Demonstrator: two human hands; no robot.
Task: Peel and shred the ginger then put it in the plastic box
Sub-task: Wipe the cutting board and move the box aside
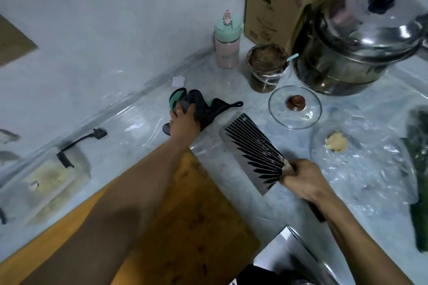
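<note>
Our right hand [303, 180] curls tight around the cleaver [252, 152] where blade meets handle; it looks heavy and stiff. Our left hand [184, 122] grips a soft cloth [203, 106] farther off. Ginger shreds seem to fill the plastic box [46, 183], near left

Shredded ginger [49, 177] inside plastic box [14, 194]

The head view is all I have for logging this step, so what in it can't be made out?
- Cleaver handle: hidden by right hand.
- Plastic box contents: blurred at the left edge.
- Cloth: partly covered by left hand.
- Cardboard box print: blurred.
</note>
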